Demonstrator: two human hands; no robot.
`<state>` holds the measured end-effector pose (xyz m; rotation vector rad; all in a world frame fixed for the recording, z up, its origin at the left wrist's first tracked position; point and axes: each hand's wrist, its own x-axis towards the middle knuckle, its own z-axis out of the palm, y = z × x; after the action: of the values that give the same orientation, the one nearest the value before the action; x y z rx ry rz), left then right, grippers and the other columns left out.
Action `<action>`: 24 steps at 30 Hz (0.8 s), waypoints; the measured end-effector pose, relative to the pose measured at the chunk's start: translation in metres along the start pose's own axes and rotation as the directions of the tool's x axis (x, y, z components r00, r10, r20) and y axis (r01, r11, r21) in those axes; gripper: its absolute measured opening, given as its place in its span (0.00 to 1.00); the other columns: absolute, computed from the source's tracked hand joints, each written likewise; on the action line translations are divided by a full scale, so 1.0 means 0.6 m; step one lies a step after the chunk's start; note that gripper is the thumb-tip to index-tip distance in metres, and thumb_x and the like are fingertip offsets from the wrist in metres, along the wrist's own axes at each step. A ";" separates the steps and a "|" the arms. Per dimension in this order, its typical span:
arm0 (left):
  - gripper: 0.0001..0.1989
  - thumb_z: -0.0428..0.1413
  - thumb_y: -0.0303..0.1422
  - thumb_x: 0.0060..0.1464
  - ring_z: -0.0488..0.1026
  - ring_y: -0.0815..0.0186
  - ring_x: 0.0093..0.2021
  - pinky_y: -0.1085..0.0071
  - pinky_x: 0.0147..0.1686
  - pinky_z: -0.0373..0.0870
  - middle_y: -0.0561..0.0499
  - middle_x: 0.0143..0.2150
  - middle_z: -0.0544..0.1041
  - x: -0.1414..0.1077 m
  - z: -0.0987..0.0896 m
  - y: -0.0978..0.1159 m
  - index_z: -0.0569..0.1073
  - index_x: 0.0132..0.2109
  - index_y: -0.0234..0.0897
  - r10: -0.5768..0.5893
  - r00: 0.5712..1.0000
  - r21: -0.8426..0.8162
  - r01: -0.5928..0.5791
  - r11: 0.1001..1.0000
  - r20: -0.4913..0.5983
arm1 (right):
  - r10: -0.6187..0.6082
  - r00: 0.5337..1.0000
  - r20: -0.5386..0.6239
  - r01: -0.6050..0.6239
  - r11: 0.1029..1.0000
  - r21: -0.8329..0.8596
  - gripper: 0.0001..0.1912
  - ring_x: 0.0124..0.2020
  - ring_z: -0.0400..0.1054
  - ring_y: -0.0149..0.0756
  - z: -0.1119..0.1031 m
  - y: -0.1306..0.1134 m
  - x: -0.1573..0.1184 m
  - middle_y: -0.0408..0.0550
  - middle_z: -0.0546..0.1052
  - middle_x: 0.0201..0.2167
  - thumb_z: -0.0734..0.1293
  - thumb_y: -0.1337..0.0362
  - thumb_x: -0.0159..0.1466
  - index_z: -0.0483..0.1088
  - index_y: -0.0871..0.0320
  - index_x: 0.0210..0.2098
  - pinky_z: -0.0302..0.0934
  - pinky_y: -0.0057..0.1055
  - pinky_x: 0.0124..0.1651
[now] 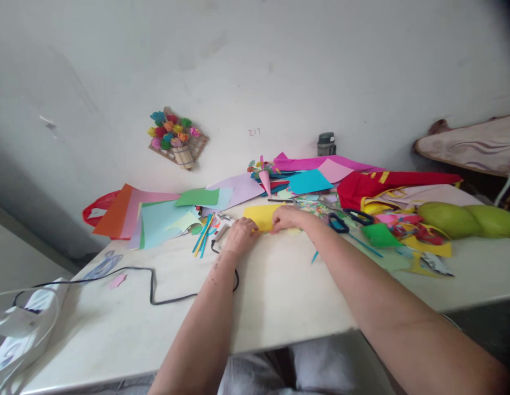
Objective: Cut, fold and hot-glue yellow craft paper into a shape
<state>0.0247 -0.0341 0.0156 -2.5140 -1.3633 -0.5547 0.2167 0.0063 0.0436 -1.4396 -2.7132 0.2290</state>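
A yellow paper sheet (261,215) lies on the white table (279,291) in front of me. My left hand (242,233) is at its near left corner, fingers curled down on the edge. At the near right edge, my right hand (285,218) has its fingers pinched together on the same sheet. The fingertips are small and partly hidden. Just left of my left hand is a white glue gun (222,224) with a black cord. Blue and yellow paper strips (203,236) lie farther left.
Colored sheets (160,219) spread at the left. Scissors (338,223), paper scraps (316,207) and red cloth (374,186) lie at the right. A power strip (28,318) stands at the left edge, its black cord (152,285) crossing the table. A paper flower cone (265,181) is behind.
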 end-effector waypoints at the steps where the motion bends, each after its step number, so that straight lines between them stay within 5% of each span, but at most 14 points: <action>1: 0.04 0.53 0.29 0.49 0.67 0.65 0.36 0.70 0.37 0.62 0.49 0.32 0.74 0.000 0.001 -0.001 0.73 0.32 0.36 -0.019 1.000 -0.032 0.018 0.999 -0.004 | 0.004 1.000 0.002 -0.004 1.000 0.022 0.18 0.24 0.63 0.29 0.001 0.004 0.001 0.41 0.75 0.25 0.66 0.48 0.48 0.74 0.54 0.30 0.49 0.24 0.24; 11: 0.02 0.55 0.29 0.47 0.68 0.69 0.34 0.73 0.37 0.62 0.51 0.31 0.73 0.000 0.014 -0.012 0.73 0.28 0.36 -0.087 0.996 -0.228 0.079 0.970 -0.025 | 0.030 0.994 0.108 -0.039 0.996 0.086 0.12 0.24 0.64 0.29 -0.005 0.024 -0.002 0.43 0.75 0.27 0.68 0.60 0.46 0.73 0.57 0.31 0.51 0.23 0.23; 18: 0.05 0.53 0.32 0.48 0.69 0.66 0.35 0.73 0.33 0.62 0.50 0.32 0.74 0.004 0.018 0.000 0.73 0.30 0.37 -0.246 0.969 -0.141 0.240 0.961 -0.029 | 0.101 0.970 -0.219 -0.113 0.993 -0.040 0.07 0.31 0.67 0.34 0.008 0.020 0.000 0.46 0.76 0.29 0.66 0.61 0.49 0.73 0.55 0.27 0.54 0.25 0.29; 24: 0.08 0.51 0.37 0.48 0.70 0.65 0.33 0.72 0.30 0.61 0.50 0.31 0.75 0.009 0.021 -0.002 0.72 0.30 0.38 -0.493 0.870 -0.204 0.485 0.851 0.009 | 0.148 0.885 -0.441 -0.038 0.968 0.248 0.10 0.32 0.67 0.31 0.013 0.039 0.010 0.43 0.75 0.33 0.63 0.58 0.54 0.71 0.55 0.32 0.56 0.24 0.33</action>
<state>0.0291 -0.0244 0.0066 -2.2626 -2.0407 -0.8758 0.2316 0.0234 0.0318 -1.3530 -2.1639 0.1776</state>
